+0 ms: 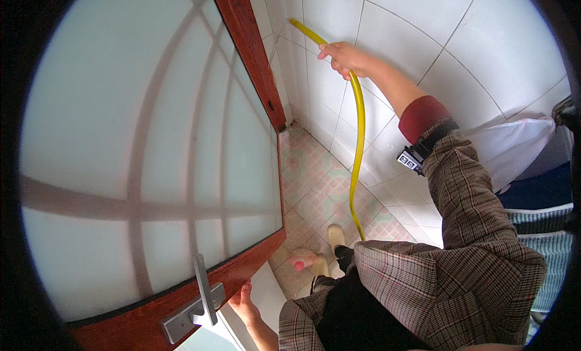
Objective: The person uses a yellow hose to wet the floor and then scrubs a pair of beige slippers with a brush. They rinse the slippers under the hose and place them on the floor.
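Note:
My right hand [346,59] is raised toward the tiled wall, its fingers wrapped around a yellow hose [359,124] a short way behind the hose's end. That end points up and left at the wall corner. The rest of the hose hangs in a curve and drops out of sight behind my checked jacket. Low on the left, my left hand [245,304] holds the edge of a door [245,263] with a reddish-brown wooden frame and frosted glass. Beside that hand is the metal door handle [204,290]; part of the grip is hidden.
White wall tiles [417,24] rise ahead and to the right. A clear bottle with a red cap [301,260] lies on the patterned tile floor [308,169] near my light boots [336,236]. White and blue cloths [514,148] hang at right, above a ribbed light-blue thing [544,248].

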`<state>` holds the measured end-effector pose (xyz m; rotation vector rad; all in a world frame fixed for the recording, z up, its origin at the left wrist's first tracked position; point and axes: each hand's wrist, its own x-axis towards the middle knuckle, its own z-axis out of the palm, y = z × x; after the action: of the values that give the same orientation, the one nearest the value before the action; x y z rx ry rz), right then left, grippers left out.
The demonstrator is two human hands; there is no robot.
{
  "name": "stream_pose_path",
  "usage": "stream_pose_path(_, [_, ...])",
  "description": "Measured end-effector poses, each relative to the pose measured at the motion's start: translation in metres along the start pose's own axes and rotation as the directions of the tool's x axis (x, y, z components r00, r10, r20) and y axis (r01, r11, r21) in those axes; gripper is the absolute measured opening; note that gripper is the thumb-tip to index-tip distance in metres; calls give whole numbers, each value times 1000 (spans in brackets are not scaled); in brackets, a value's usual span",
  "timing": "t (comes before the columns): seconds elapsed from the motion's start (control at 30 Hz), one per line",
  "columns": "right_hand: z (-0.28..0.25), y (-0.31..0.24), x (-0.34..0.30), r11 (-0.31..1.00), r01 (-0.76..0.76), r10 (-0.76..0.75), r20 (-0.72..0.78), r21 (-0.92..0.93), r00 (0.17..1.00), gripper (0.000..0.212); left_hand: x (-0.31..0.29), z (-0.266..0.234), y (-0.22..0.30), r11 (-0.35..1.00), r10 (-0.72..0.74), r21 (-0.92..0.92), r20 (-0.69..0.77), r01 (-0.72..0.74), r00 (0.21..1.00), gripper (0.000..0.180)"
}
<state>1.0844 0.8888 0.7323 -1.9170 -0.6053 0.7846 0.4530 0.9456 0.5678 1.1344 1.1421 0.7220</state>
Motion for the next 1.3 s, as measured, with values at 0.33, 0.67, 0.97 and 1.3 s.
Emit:
stream_pose_path(0.33, [-11,15,9,997,64,-56,-213,34,975,46,-6,16,5,1000,-25,5,50,25,998,51])
stream_pose_path(0.67, [-23,133,-40,974,-153,193,-265,165,945,42,8,18,-9,998,8,60,133,-16,991,44])
stream_pose_path(0.97, [10,230,-79,910,-306,364,-188,281,912,45,50,39,-6,993,36,90,378,-75,925,40])
stream_pose_path(1.3, [-10,285,-110,831,-421,535,-317,362,783,46,109,102,40,985,-120,170,559,28,821,56])
